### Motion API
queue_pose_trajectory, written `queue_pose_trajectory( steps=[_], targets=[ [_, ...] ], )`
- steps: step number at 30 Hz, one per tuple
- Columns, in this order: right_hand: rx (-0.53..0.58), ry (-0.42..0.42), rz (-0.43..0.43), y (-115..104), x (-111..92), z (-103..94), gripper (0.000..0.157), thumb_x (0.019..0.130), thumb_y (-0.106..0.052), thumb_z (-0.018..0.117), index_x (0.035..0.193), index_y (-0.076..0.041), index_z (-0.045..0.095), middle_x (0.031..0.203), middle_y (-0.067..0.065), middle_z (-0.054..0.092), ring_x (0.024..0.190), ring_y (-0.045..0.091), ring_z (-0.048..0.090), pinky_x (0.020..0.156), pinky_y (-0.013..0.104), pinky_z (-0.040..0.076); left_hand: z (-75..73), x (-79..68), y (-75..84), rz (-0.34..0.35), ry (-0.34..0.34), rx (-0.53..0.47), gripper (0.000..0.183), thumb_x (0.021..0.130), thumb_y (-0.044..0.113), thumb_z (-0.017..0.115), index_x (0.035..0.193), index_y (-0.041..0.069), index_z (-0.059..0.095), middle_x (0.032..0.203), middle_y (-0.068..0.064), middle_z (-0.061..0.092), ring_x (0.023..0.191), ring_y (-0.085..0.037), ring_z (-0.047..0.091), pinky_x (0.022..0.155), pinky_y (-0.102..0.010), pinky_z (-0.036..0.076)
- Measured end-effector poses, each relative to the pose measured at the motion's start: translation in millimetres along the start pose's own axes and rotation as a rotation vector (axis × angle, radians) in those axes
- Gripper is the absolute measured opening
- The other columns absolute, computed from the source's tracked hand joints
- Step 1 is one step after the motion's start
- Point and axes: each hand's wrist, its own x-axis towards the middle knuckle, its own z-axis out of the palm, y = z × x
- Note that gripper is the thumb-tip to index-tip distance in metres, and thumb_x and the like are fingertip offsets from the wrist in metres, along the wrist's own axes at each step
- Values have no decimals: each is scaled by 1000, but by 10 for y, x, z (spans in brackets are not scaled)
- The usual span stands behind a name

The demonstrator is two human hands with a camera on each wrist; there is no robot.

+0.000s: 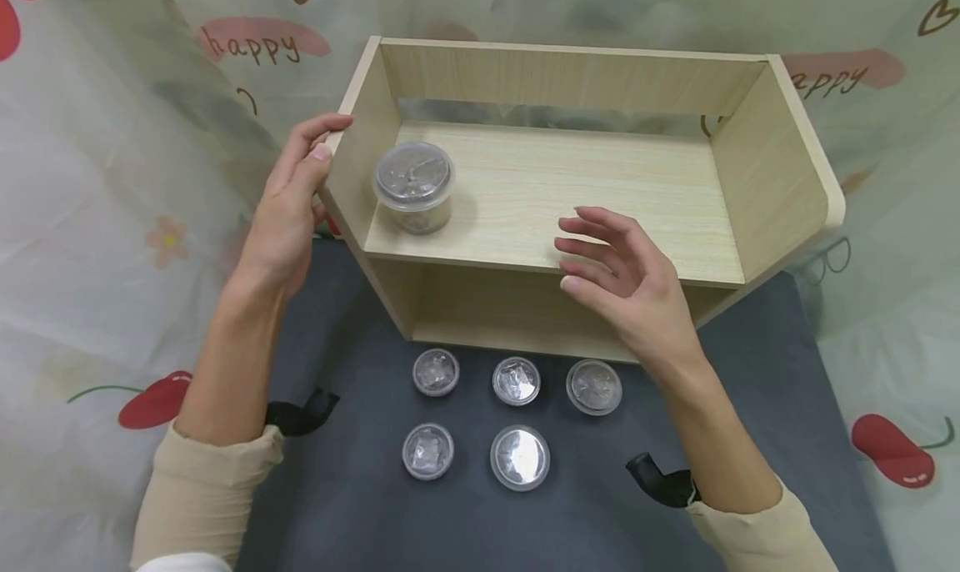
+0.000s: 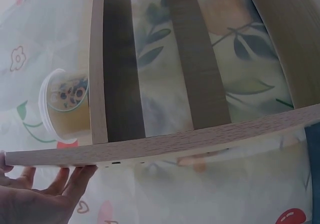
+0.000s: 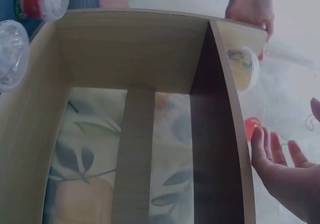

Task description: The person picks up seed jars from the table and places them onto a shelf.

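Observation:
My left hand (image 1: 285,201) grips the front edge of the left side panel of a two-tier wooden shelf (image 1: 780,151). On the upper board, by that panel, stands a clear lidded plastic tub (image 1: 414,184). In the left wrist view the tub (image 2: 69,106) shows a patterned print and yellowish contents. My right hand (image 1: 637,293) is held in front of the upper board's front edge, fingers loosely bent and apart, with nothing in it. The right wrist view shows the right hand (image 3: 287,176) near the board's edge, apart from the tub (image 3: 242,70).
Several lidded tubs stand in two rows on the dark grey cloth (image 1: 577,522) before the shelf, including a back-right tub (image 1: 594,387) and a front-left tub (image 1: 428,452). A printed curtain (image 1: 97,180) surrounds the shelf. Black straps (image 1: 300,413) hang by both wrists.

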Motion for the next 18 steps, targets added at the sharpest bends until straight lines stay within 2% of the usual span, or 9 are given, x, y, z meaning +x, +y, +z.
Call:
queue_pose_trajectory(
  steps=[5,8,14,18],
  targets=[
    [1,-4,12,5,-144,-86,70,85,17,66,147,-4,41,137,24,51,121,37,56,99,42,48,7,-4,-1,-2,4,10,33,107,25,39,136,19,53,133,-9,46,109,-26,49,79,-38,42],
    [-14,9,15,31,-234,-144,71,84,18,65,147,0,38,136,25,51,119,36,57,99,43,48,8,-5,2,-7,7,11,34,107,25,39,137,20,53,132,-10,46,109,-26,49,78,-38,41],
    [1,-5,-55,180,-442,-279,60,83,25,61,138,13,42,130,31,53,117,36,58,96,41,50,9,-8,1,-9,11,5,33,107,26,40,137,20,53,128,-11,47,100,-25,50,67,-33,40],
    [-10,-12,-82,323,-602,-380,60,80,29,59,136,15,43,129,32,53,117,35,59,96,38,50,12,-6,-9,-6,14,-1,33,107,25,40,136,20,53,127,-11,48,95,-25,50,61,-31,39]
  ],
)
